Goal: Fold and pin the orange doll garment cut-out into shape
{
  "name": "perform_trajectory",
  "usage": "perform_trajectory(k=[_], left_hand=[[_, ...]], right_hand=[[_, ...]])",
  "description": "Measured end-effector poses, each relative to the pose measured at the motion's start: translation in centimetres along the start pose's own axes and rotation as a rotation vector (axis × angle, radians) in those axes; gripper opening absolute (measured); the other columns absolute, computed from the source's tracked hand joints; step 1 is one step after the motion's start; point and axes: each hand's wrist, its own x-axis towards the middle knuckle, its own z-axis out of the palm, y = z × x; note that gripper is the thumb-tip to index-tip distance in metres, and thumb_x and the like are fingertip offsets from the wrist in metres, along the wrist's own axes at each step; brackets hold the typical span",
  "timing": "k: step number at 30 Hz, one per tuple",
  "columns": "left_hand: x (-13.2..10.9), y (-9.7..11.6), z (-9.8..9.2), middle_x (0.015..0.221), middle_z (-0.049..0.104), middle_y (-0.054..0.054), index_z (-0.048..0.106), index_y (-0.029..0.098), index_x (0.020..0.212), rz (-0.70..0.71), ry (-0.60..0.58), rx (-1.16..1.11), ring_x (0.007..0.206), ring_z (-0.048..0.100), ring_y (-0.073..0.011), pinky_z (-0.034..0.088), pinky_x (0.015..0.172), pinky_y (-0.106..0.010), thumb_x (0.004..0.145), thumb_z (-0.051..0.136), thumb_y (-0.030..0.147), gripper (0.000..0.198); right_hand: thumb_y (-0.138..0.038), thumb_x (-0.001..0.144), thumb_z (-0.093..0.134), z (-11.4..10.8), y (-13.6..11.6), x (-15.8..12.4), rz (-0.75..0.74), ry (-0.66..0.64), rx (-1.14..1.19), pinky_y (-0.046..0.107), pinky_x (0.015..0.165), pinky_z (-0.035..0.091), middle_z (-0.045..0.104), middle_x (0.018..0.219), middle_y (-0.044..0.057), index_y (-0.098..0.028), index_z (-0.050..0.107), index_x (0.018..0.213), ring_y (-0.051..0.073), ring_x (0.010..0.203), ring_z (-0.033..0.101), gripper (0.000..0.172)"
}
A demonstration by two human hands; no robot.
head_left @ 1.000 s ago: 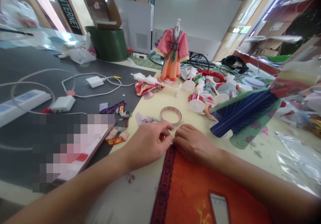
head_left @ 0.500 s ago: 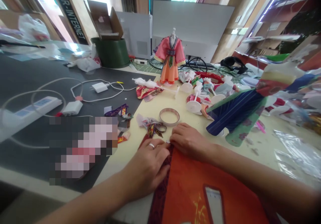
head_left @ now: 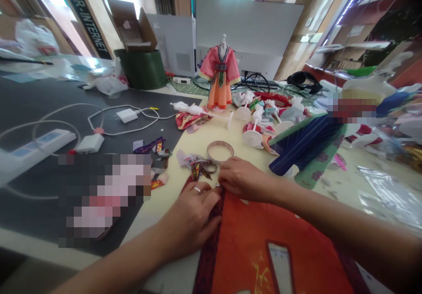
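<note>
Orange fabric (head_left: 250, 241) with a dark patterned trim (head_left: 211, 241) down its left side is lying flat at the near edge of the desk (head_left: 332, 197), and both hands are on its top left corner. Left hand (head_left: 193, 217) is laid palm-down on the trim, fingers together and slightly bent, tips right up at the corner, ring (head_left: 197, 190) on one finger. It's pressing rather than grabbing, as far as I can see. Right hand (head_left: 242, 179) comes in from the right, fingers bunched and curled down onto the top edge of the cloth. Honestly can't tell if it's pinching the edge or just holding it down. The two sets of fingertips are basically touching.

Just past the hands there's a little pile of ribbon scraps (head_left: 198, 166) and a tape roll (head_left: 220, 151) lying flat. Right of that, a blue and green doll garment (head_left: 306, 149) and some white doll stands (head_left: 252, 138). Toward the far edge, a doll in a pink and orange robe (head_left: 220, 72) stands upright. Off to the left, on the black mat (head_left: 39, 94), sit a power strip (head_left: 33, 142) and a charger (head_left: 90, 143) with looping cables, and a green bin (head_left: 141, 67) at the back.
</note>
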Motion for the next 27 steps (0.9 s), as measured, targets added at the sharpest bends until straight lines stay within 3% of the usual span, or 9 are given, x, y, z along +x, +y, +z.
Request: perform_trajectory(k=[21,27], left_hand=[[-0.08,-0.02,0.05,0.106,0.057,-0.016,0.046,0.008,0.119,-0.031,-0.014,-0.024,0.100,0.047,-0.0282,0.041,0.088,-0.046,0.082,0.052,0.021,0.040],[-0.16,-0.34,0.31,0.105,0.057,-0.015,0.045,0.007,0.121,-0.013,0.028,-0.030,0.099,0.047,-0.0274,0.042,0.087,-0.044,0.081,0.053,0.020,0.043]], right_hand=[[-0.015,0.086,0.047,0.11,0.33,0.84,-0.068,0.000,-0.113,0.028,0.065,0.032,0.059,0.078,0.005,-0.015,0.061,0.075,0.016,0.071,0.049,0.018],[-0.015,0.086,0.047,-0.05,0.50,0.49,-0.111,-0.018,-0.130,0.029,0.069,0.033,0.058,0.077,0.006,-0.015,0.061,0.075,0.017,0.074,0.049,0.018]])
